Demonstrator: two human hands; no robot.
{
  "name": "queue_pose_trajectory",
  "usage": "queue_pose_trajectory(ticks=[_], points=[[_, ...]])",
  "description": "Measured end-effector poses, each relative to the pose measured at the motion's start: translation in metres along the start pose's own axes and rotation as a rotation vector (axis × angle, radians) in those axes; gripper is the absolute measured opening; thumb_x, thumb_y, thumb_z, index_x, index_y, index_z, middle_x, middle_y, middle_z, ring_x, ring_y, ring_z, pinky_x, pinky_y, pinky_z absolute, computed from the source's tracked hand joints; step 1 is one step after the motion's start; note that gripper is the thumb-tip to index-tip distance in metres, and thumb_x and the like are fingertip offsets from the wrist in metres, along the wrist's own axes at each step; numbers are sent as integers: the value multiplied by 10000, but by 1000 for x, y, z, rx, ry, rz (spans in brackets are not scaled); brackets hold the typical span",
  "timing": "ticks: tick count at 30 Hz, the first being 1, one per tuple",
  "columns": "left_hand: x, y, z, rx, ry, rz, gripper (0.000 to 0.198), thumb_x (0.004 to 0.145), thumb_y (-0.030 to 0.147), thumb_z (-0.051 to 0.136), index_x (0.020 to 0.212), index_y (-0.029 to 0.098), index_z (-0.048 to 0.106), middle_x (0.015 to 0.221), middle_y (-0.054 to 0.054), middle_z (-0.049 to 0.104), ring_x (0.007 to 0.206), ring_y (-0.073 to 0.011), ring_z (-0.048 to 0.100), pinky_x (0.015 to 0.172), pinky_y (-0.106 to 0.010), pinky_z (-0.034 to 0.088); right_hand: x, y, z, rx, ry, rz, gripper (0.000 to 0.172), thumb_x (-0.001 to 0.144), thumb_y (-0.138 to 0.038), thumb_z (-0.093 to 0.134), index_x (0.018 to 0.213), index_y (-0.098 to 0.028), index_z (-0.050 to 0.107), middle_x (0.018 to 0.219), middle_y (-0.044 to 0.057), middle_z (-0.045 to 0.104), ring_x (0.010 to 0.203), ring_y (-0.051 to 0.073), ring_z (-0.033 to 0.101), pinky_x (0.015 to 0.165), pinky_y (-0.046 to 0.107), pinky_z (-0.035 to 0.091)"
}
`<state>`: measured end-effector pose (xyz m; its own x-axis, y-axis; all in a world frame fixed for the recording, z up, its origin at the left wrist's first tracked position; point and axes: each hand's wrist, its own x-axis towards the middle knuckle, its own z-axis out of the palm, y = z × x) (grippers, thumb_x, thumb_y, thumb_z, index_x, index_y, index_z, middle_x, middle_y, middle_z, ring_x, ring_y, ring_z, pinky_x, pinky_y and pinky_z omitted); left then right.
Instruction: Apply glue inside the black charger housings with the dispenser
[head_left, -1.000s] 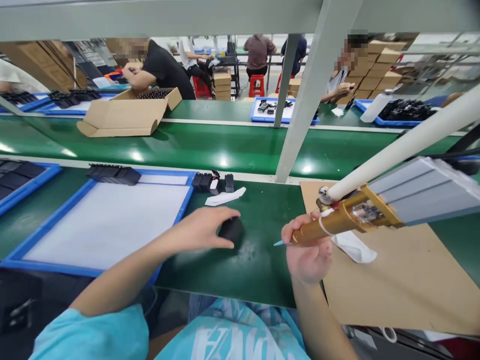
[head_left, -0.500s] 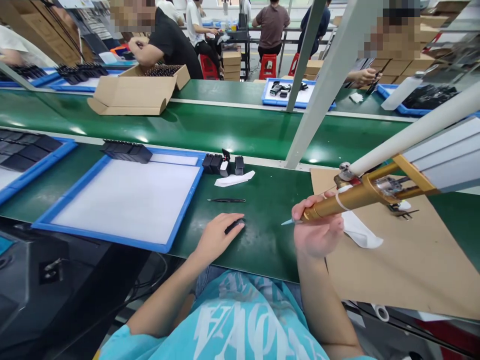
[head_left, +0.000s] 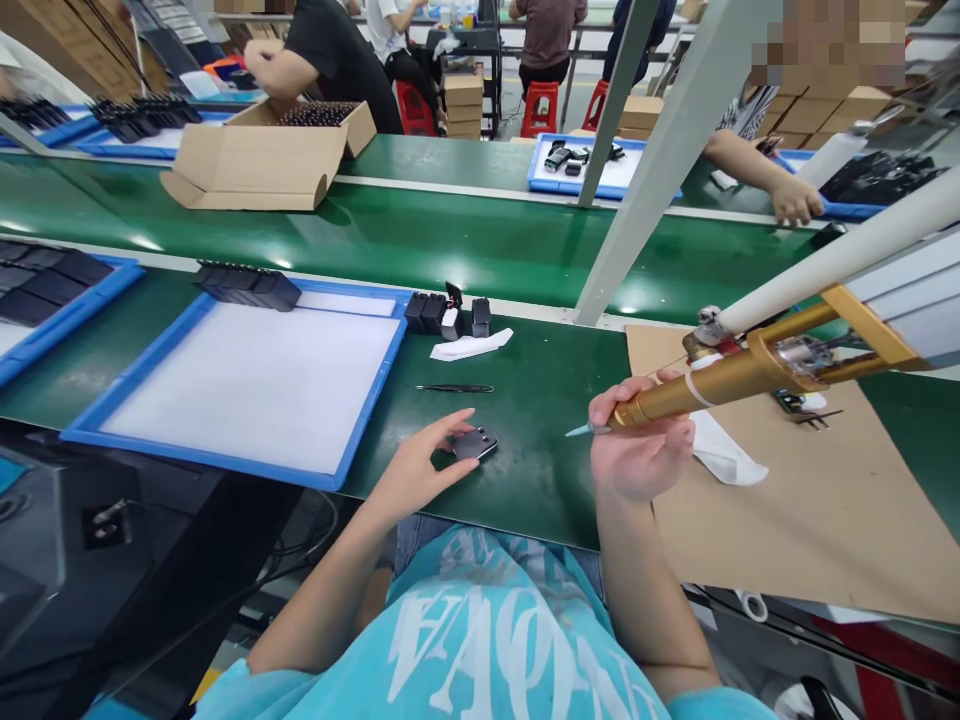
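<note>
My left hand (head_left: pixel 421 465) is at the near edge of the green bench, thumb and fingers spread around a small flat black device (head_left: pixel 475 443). The device lies between them, the thumb close against its near edge. Its upper face has small round marks. My right hand (head_left: pixel 637 450), palm turned up, holds a gold-coloured glue dispensing gun (head_left: pixel 675 402) with a tapered pale-blue nozzle (head_left: pixel 582 430). That nozzle points left toward the device, well apart from it. Behind the left hand lie black tweezers (head_left: pixel 454 388).
A blue-rimmed tray (head_left: pixel 341 470) with black cases (head_left: pixel 247 285) stands left. Several small black boxes (head_left: pixel 426 313) and a white cloth (head_left: pixel 471 346) sit beyond the tweezers. Cardboard (head_left: pixel 795 540) covers the right side. A slanted post (head_left: pixel 652 160) rises behind; a co-worker's hand (head_left: pixel 796 200) reaches across opposite.
My left hand's fingers have spread and uncovered the black device. The right hand still holds the dispensing gun in nearly the same place. A co-worker's arm now reaches forward.
</note>
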<state>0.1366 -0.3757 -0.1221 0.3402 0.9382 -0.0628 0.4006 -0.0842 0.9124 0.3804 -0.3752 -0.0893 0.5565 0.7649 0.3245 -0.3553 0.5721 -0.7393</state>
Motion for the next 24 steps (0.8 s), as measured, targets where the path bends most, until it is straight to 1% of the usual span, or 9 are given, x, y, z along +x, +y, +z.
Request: queue_pose_trajectory(ticks=[4, 6, 9, 11, 13, 15, 17, 20, 24], points=[[6, -14, 3, -142, 45, -43, 431, 857, 362, 645, 1271, 257, 589, 1197, -70, 669, 982, -204, 656, 862, -319, 520, -1, -1, 5, 22, -19, 9, 355, 801, -529, 539, 1028, -260, 588, 759, -22, 588, 503, 115, 538, 477, 273, 421], [9, -21, 6, -144, 94, -37, 358, 881, 385, 605, 1200, 225, 637, 1194, -84, 674, 982, -212, 662, 849, -328, 531, -3, -1, 9, 24, -24, 10, 354, 806, -530, 535, 1034, -263, 580, 758, -26, 583, 497, 110, 537, 470, 266, 421], [6, -27, 12, 68, 163, 79, 316, 923, 394, 538, 1158, 226, 665, 1232, -72, 661, 1108, -226, 622, 954, -370, 495, -7, -2, 18, 24, -21, 0, 346, 816, -526, 528, 1065, -289, 561, 792, -33, 584, 468, 94, 528, 441, 250, 402], [2, -30, 19, 251, 183, 183, 389, 880, 422, 609, 1220, 232, 621, 1293, -70, 624, 1180, -241, 577, 1009, -401, 460, -11, -1, 25, 26, -26, 6, 360, 812, -540, 532, 1082, -302, 551, 827, -34, 585, 453, 83, 521, 430, 245, 389], [-2, -31, 26, 386, 191, 240, 489, 814, 438, 694, 1235, 213, 586, 1278, -90, 625, 1141, -261, 587, 973, -419, 477, -14, 0, 32, 27, -59, 41, 398, 795, -571, 548, 1083, -297, 554, 838, -30, 581, 453, 77, 515, 434, 246, 388], [-3, -32, 33, 459, 201, 247, 443, 815, 418, 700, 1177, 188, 592, 1168, -100, 667, 1038, -261, 623, 886, -409, 509, -18, 2, 38, 35, -114, 86, 434, 781, -595, 563, 1084, -284, 563, 828, -24, 582, 459, 75, 514, 441, 247, 393], [-2, -31, 37, 462, 197, 235, 380, 849, 387, 667, 1158, 181, 587, 1075, -88, 690, 954, -244, 645, 821, -379, 522, -21, 4, 45, 59, -166, 109, 437, 787, -597, 563, 1087, -279, 571, 818, -22, 590, 458, 76, 515, 440, 247, 394], [0, -23, 39, 390, 174, 235, 418, 861, 361, 657, 1234, 208, 546, 1110, -67, 681, 929, -211, 656, 785, -324, 521, -24, 7, 54, 90, -209, 107, 429, 797, -592, 558, 1090, -279, 568, 811, -24, 602, 447, 77, 515, 440, 251, 405], [1, -5, 35, 347, 209, 265, 380, 831, 306, 685, 1192, 230, 592, 947, -26, 671, 789, -168, 628, 685, -271, 495, -24, 8, 59, 93, -191, 105, 447, 786, -600, 572, 1098, -280, 545, 803, -33, 606, 429, 72, 506, 441, 251, 415]])
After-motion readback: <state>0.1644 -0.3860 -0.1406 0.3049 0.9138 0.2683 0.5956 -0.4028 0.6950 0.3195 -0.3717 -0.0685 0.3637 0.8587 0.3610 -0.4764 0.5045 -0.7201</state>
